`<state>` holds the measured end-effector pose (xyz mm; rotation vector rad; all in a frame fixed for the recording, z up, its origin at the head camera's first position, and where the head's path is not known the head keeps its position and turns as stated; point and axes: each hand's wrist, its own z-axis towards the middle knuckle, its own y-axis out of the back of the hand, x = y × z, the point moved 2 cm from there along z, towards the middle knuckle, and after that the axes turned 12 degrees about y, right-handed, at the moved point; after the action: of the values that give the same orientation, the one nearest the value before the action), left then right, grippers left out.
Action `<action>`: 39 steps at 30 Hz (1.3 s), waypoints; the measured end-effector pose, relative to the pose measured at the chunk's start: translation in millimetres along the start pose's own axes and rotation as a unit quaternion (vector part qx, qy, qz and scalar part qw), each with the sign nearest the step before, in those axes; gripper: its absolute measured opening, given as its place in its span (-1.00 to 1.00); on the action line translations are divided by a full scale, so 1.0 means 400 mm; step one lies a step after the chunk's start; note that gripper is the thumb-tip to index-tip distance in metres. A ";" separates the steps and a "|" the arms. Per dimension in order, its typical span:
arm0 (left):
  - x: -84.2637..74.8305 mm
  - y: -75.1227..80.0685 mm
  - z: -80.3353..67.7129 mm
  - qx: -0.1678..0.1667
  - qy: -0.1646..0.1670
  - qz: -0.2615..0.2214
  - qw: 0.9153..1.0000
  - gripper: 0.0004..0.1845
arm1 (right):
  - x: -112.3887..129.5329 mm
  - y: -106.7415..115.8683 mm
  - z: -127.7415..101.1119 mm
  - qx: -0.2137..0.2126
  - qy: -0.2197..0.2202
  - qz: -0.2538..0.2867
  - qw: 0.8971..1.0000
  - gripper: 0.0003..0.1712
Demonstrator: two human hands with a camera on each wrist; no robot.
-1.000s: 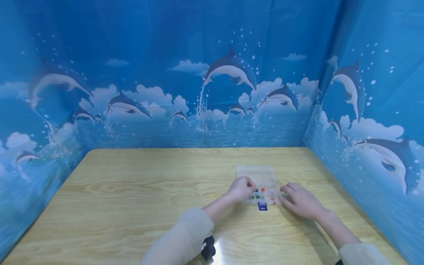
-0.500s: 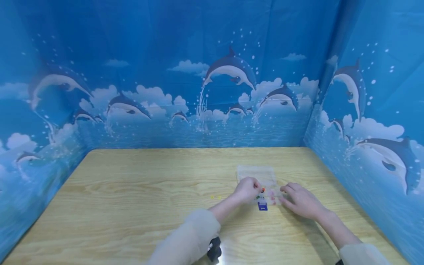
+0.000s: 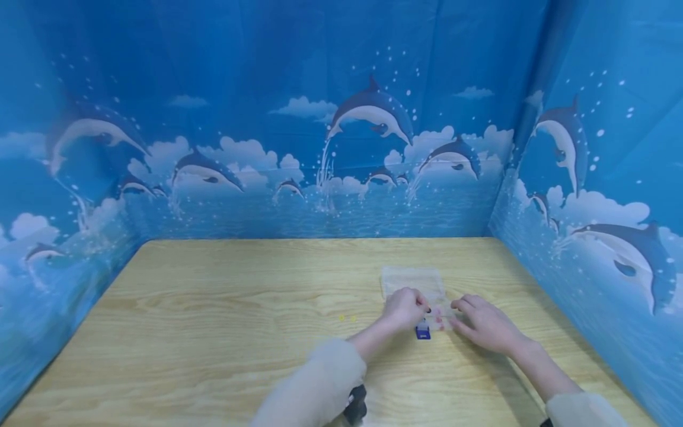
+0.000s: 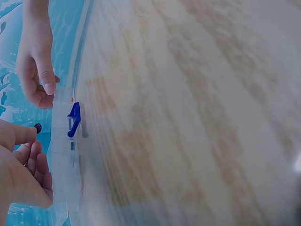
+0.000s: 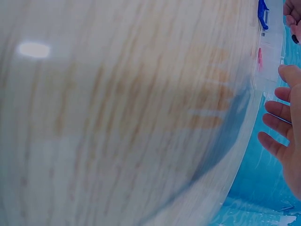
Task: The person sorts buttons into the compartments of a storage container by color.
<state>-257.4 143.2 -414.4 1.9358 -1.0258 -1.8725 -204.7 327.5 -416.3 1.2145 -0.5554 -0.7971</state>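
A clear plastic compartment box [image 3: 448, 325] with its lid [image 3: 411, 277] raised at the back stands right of the table's middle. A blue latch [image 3: 423, 333] shows on its front edge. My left hand [image 3: 405, 308] is over the box and pinches a small black round disc [image 4: 38, 128] between thumb and forefinger. It covers the box's left compartments. Several pink pieces [image 3: 440, 319] lie in the right compartments. My right hand [image 3: 482, 323] rests at the box's right end, fingers loosely extended; in the right wrist view its thumb [image 5: 288, 73] is by the corner.
Two small yellow pieces [image 3: 341, 318] lie on the wooden table [image 3: 213, 320] left of the box. Blue dolphin-printed curtains [image 3: 256, 118] enclose the table's back and sides.
My left hand has shifted right across the box, with the black disc in its fingers, covering the orange and green pieces. The second yellow piece has come into sight. My right hand stays put.
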 end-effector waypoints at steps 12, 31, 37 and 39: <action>-0.006 -0.002 0.000 -0.010 0.011 0.007 1.000 -0.91 | -0.002 -0.003 0.002 0.001 0.002 0.003 1.000 -0.61; 0.058 0.115 0.011 0.007 0.010 -0.064 0.998 -0.96 | -0.002 0.001 0.002 0.015 0.002 0.008 1.000 -0.62; 0.074 0.158 0.015 0.002 0.002 -0.060 0.998 -0.94 | -0.001 0.003 0.004 0.018 0.000 0.010 1.000 -0.62; 0.079 0.169 0.015 0.002 0.005 -0.056 0.998 -0.93 | 0.000 0.003 0.004 0.016 0.000 0.011 1.000 -0.62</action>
<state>-286.3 76.1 -397.1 2.0425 -0.9364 -1.9179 -205.6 326.9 -414.7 1.2364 -0.5826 -0.7709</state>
